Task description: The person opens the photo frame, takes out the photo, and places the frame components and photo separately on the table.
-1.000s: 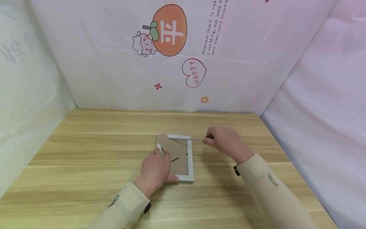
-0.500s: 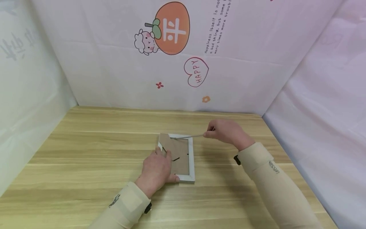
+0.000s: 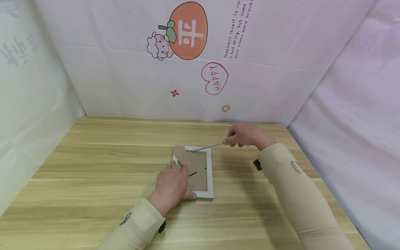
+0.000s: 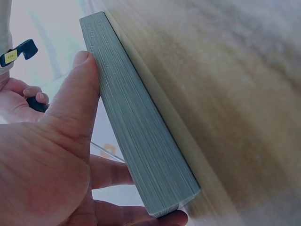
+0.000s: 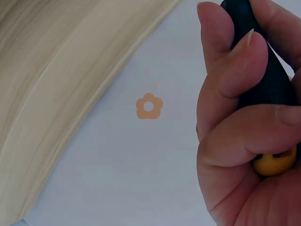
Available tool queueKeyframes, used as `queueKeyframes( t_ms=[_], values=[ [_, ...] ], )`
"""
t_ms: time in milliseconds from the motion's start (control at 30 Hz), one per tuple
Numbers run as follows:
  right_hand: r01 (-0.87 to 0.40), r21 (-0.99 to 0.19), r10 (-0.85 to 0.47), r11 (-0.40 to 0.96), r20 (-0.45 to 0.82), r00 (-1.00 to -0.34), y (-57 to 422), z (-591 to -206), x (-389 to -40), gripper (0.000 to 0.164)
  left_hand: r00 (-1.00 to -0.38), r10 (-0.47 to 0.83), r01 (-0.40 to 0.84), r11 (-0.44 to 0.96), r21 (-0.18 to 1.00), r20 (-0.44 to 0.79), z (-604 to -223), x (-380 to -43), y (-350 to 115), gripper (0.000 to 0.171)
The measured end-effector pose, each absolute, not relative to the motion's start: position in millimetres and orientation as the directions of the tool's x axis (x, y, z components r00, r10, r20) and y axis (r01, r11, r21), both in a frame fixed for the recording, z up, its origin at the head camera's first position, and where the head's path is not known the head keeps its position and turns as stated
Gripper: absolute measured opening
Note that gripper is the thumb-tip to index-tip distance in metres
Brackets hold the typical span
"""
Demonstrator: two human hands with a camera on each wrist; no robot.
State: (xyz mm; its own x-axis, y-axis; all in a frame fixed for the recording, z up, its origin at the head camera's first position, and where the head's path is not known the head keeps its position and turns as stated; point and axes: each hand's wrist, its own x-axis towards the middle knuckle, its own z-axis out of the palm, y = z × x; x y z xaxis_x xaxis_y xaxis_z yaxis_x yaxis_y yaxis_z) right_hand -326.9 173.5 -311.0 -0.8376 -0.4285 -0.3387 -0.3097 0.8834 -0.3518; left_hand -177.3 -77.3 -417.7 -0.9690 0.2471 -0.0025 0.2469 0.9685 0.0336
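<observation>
A white picture frame (image 3: 210, 173) lies on the table with its brown backing board (image 3: 198, 165) facing up. My left hand (image 3: 170, 185) holds the frame at its near left part, thumb along the near side and fingers over the left side. In the left wrist view the thumb lies against the frame's grey side (image 4: 136, 122). My right hand (image 3: 245, 134) grips a screwdriver (image 3: 207, 147), its shaft slanting down to the board's far edge. The right wrist view shows fingers curled round the dark handle (image 5: 265, 92) with a yellow end (image 5: 274, 165); the tip is outside that view.
The wood-grain table (image 3: 103, 166) extends around the frame. A white printed cloth (image 3: 125, 80) rises behind the table's far edge, and white cloth (image 3: 353, 132) hangs along the sides. A brown flap (image 3: 180, 152) sits on the backing board.
My right hand has risen and moved slightly away from me, tilting the screwdriver more steeply, its tip still at the frame's far edge. The left hand and frame stay nearly still.
</observation>
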Motion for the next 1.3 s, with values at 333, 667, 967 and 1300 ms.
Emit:
queueKeyframes(
  t_ms=[333, 667, 967, 1300],
  values=[
    [-0.4, -0.247, -0.441, 0.883, -0.14, -0.887, 177.4, -325.2, -297.0, 0.022, -0.968, 0.25, 0.25, 0.967, 0.041, 0.007, -417.6, -176.6, -78.3, 0.11],
    [-0.425, -0.238, -0.429, 0.873, 0.037, -0.903, 183.5, -339.7, -260.8, 0.019, -0.971, 0.239, 0.237, 0.97, 0.043, -0.022, -415.7, -177.4, -77.0, 0.112],
    [-0.455, -0.2, -0.441, 0.868, 0.112, -0.89, 180.0, -349.3, -248.8, 0.02, -0.973, 0.224, 0.222, 0.973, 0.061, -0.045, -417.1, -177.0, -77.6, 0.112],
    [-0.462, -0.175, -0.442, 0.869, 0.142, -0.886, 177.5, -351.9, -257.4, 0.017, -0.97, 0.24, 0.238, 0.97, 0.045, -0.03, -418.4, -178.2, -77.2, 0.113]
  ],
)
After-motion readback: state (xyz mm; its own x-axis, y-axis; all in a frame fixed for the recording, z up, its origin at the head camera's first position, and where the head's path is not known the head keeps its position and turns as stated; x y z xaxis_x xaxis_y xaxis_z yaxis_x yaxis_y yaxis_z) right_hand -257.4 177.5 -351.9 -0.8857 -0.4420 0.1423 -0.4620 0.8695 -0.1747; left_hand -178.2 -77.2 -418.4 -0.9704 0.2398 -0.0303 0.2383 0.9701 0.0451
